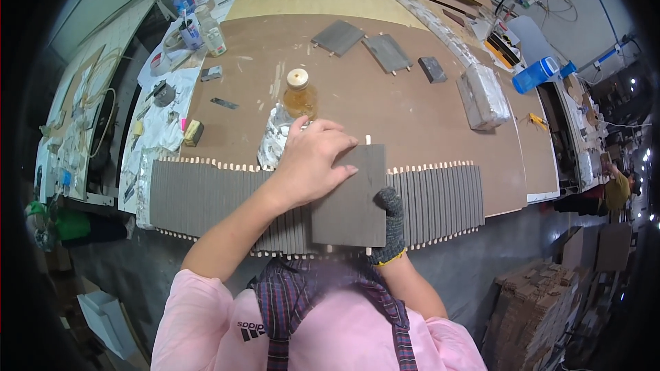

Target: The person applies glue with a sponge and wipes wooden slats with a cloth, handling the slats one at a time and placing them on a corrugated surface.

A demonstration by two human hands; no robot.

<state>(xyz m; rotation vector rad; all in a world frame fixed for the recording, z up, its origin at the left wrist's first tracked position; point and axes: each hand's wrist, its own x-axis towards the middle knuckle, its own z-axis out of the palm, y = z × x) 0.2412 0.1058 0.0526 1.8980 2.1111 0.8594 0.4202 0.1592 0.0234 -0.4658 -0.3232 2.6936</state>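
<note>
A dark grey wooden panel (361, 206) lies flat on top of a long row of upright grey panels with dowel pins (206, 196). My left hand (309, 158), bare, rests palm down on the panel's upper left corner. My right hand (390, 230), in a grey knit glove, grips the panel's right edge with the thumb on top. A single dowel pin (368, 139) sticks out of the panel's far edge.
A brown workboard (385, 106) carries a glue bottle with a cork-coloured cap (300, 95), three loose grey panels (338, 36), and a wrapped bundle (483, 95). Bottles and clutter sit at the far left (196, 14). A blue bottle (537, 73) lies right. Another person (617, 189) is at far right.
</note>
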